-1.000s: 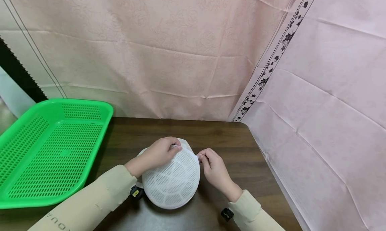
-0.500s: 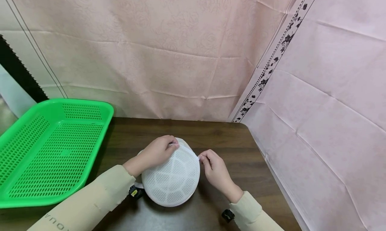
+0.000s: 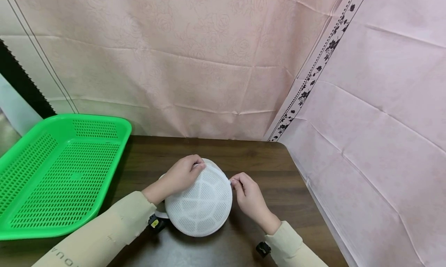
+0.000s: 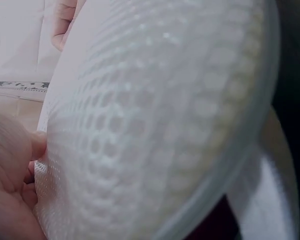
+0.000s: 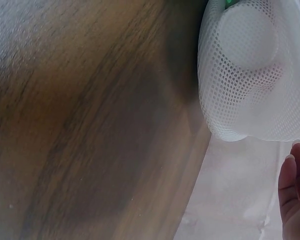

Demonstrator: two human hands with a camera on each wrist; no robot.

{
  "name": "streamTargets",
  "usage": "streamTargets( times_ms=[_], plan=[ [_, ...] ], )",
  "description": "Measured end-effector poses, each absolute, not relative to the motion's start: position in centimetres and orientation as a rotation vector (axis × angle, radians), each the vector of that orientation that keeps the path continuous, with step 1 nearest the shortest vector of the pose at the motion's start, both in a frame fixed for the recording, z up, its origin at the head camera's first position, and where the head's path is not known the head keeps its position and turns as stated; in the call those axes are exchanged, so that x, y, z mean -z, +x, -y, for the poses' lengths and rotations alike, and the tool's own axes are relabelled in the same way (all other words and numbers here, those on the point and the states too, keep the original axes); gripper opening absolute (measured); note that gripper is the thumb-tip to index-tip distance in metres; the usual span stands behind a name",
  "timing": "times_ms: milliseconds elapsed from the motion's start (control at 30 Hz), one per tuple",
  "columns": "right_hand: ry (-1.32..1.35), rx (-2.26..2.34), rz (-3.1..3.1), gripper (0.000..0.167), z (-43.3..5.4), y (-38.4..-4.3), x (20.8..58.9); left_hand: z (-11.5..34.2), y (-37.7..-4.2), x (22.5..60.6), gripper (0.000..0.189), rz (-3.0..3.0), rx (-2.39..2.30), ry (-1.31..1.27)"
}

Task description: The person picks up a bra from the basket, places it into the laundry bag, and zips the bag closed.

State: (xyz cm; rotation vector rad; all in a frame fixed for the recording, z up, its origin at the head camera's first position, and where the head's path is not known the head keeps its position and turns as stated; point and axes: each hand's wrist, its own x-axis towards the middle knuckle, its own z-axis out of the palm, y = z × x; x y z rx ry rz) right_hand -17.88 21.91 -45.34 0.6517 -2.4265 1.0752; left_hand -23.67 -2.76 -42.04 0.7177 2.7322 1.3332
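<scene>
A round white mesh laundry bag (image 3: 200, 211) is held above the table in the head view, its flat, ribbed face turned up towards me. My left hand (image 3: 182, 175) pinches its far edge between thumb and fingers, with the forearm reaching over its left side. At the right edge, my right hand (image 3: 248, 191) pinches a small pale tab on the rim. Close up in the left wrist view, the mesh of the bag (image 4: 135, 125) hides part of the left fingers. In the right wrist view the bag's side (image 5: 240, 95) is seen, and the right fingertips (image 5: 290, 172) touch its edge.
A large green plastic basket (image 3: 113, 174) with slotted walls stands on the left of the dark wooden table (image 3: 258, 154). Pale pink cloth (image 3: 195, 65) hangs behind the table and along its right side. A white strap (image 3: 161, 214) shows by the left wrist.
The bag has tilted a little, its near rim rising slightly. My left hand has shifted slightly left and away from me along the far edge; the right hand stays almost still.
</scene>
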Motion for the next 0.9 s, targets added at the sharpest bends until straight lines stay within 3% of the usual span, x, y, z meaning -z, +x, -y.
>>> streamTargets(
  times_ms=[300,433,633,700,900],
  plan=[
    [0.599,-1.326,2.368,0.011,-21.6,-18.0,44.7,2.6,-23.9,42.1,0.020,-2.549,-1.588,0.550],
    [0.614,-1.435,2.322,0.011,-21.1,-17.2,42.7,2.4,-23.6,41.7,0.021,-2.430,-1.668,0.464],
    [0.606,-1.477,2.357,0.007,-20.5,-16.3,40.7,2.1,-23.7,42.1,0.022,-2.457,-1.587,0.525],
    [0.594,-1.485,2.368,0.007,-20.5,-16.4,40.9,2.0,-23.7,42.2,0.030,-2.533,-1.506,0.576],
    [0.555,-1.455,2.384,0.008,-21.1,-17.7,43.0,1.7,-23.0,41.7,0.089,-2.753,-1.162,0.878]
  ],
)
